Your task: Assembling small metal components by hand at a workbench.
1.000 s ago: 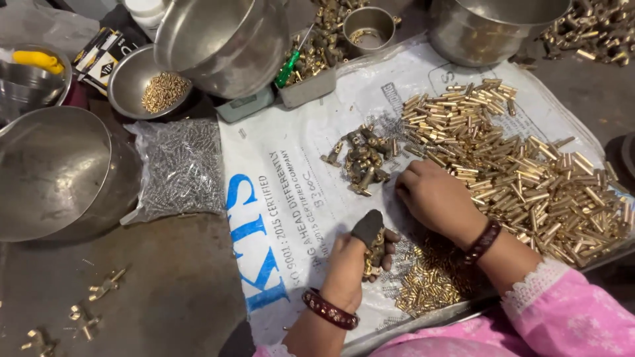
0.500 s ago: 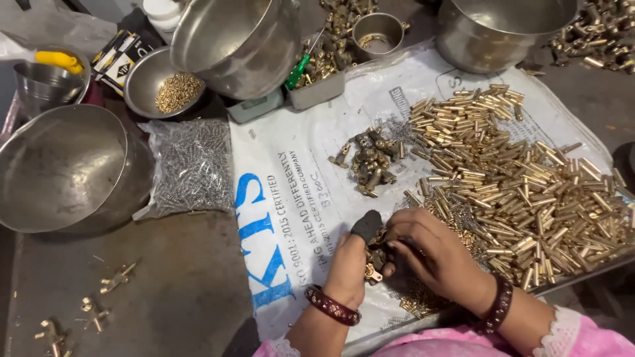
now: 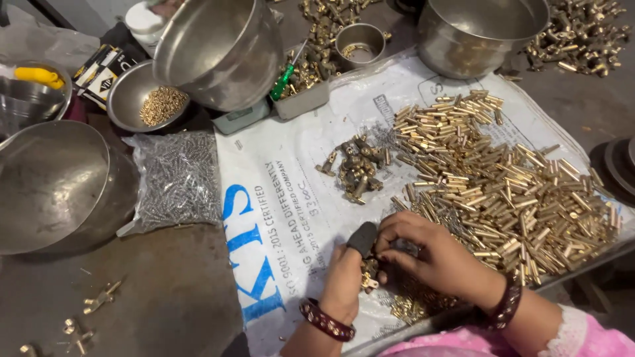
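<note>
Hands meet low on the white printed sack (image 3: 291, 218) that covers the bench. Her left hand (image 3: 347, 281), with a dark rubber cap over the thumb (image 3: 362, 238), is curled closed around a small brass fitting (image 3: 368, 272), which sits right between the two hands near the sack's front edge. Her right hand (image 3: 433, 254) leans in from the right, its fingers bent and pinched down on the same fitting, touching the left thumb. A dark red bangle (image 3: 322, 320) circles the left wrist and a dark bead bracelet (image 3: 504, 305) the right.

Spread over the right half of the sack lies a big heap of brass tubes (image 3: 503, 178). Near the middle of the sack, above the hands, sits a small cluster of darker assembled brass pieces (image 3: 357, 165). Just off the sack's left edge rests a clear bag of small silver screws (image 3: 177, 178), and beyond that a large steel bowl (image 3: 56, 185). At the sack's top left corner another steel bowl (image 3: 218, 49) stands tilted, with a shallow dish of tiny brass bits (image 3: 142, 102) beside it. A green-handled screwdriver (image 3: 284, 78) pokes from a grey tray by the sack's top edge, and a steel pot (image 3: 479, 33) stands at the top right.
</note>
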